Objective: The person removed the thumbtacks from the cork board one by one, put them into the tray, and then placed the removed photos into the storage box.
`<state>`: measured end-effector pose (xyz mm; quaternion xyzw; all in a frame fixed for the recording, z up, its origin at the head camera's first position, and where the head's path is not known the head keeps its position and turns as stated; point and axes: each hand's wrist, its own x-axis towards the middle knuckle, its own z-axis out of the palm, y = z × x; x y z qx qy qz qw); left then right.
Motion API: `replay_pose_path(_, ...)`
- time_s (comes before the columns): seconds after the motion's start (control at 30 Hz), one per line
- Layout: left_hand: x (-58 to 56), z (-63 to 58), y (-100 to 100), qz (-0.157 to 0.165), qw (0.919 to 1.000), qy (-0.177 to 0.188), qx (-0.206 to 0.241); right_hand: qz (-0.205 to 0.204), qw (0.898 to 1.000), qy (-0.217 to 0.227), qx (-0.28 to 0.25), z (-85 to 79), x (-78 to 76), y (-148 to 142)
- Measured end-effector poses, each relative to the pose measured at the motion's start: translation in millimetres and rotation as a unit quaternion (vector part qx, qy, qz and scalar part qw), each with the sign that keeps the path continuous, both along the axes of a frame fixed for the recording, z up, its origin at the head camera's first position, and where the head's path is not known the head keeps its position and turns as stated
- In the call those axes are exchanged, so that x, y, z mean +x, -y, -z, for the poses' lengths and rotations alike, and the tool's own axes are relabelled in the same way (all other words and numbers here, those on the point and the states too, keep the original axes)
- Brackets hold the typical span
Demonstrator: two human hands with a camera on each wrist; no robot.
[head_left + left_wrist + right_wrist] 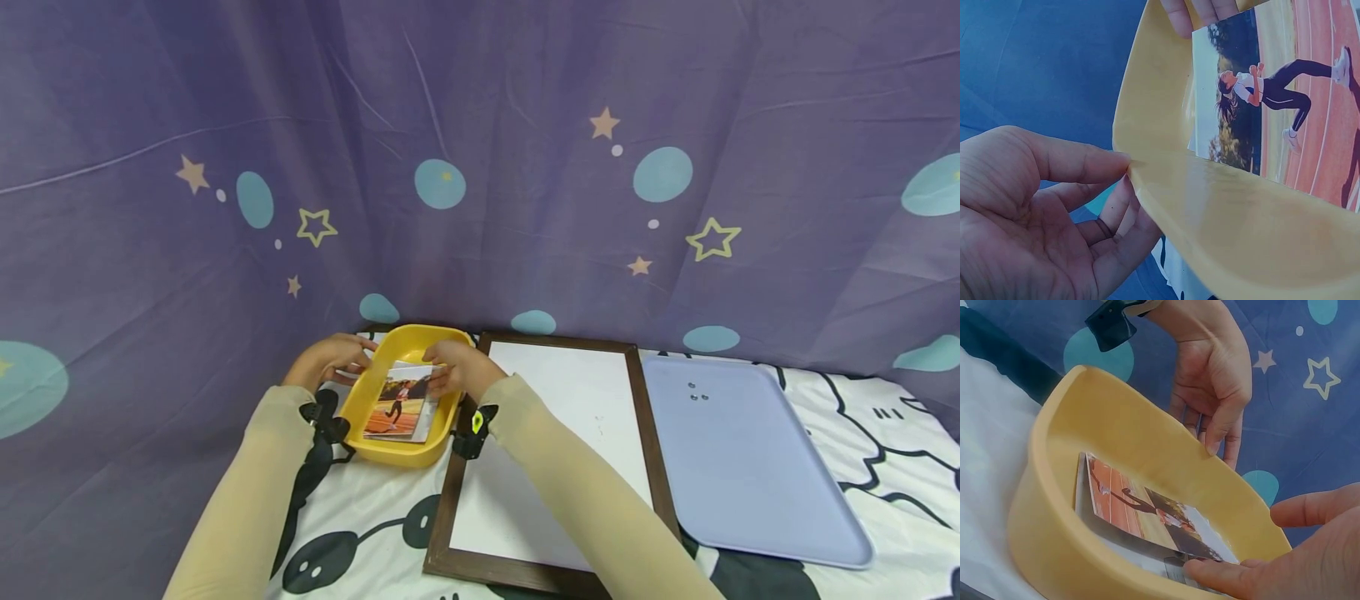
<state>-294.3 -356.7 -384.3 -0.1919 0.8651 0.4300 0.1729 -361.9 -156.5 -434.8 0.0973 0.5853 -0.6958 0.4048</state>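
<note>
A yellow plastic basin [411, 340] stands tilted on the cloth at the left. Inside it lies a small stack of photo cards; the top photo [399, 402] shows a runner on a red track. My left hand [327, 362] pinches the basin's left rim between thumb and fingers, as the left wrist view shows at the rim [1141, 181]. My right hand [463, 367] reaches in over the opposite side. In the right wrist view its fingertips [1207, 572] touch the edge of the card stack, while the thumb [1304, 509] stays apart from it.
Right of the basin lies a whiteboard [540, 517] with a brown wooden frame. Beyond it is a pale blue tray [750, 458] with a few tiny objects [697, 392] near its far end. A purple curtain [480, 275] with stars hangs close behind and at the left.
</note>
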Motion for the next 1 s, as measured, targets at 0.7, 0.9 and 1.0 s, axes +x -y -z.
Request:
replay_pose_path(0.7,3.2,-3.7,-3,-0.001,1.0,0.002,0.004,0.026,0.999,0.031,-0.013,-51.2,46.6,-20)
replay_pose_path(0.9,3.9,-3.7,-4,0.003,1.0,0.001,0.007,0.018,0.999,0.029,-0.015,-54.5,47.8,-24)
replay_pose_path(1.0,3.6,-3.7,-3,0.008,0.9999,0.002,0.009,0.013,1.0,0.022,-0.015,-56.6,48.1,-26)
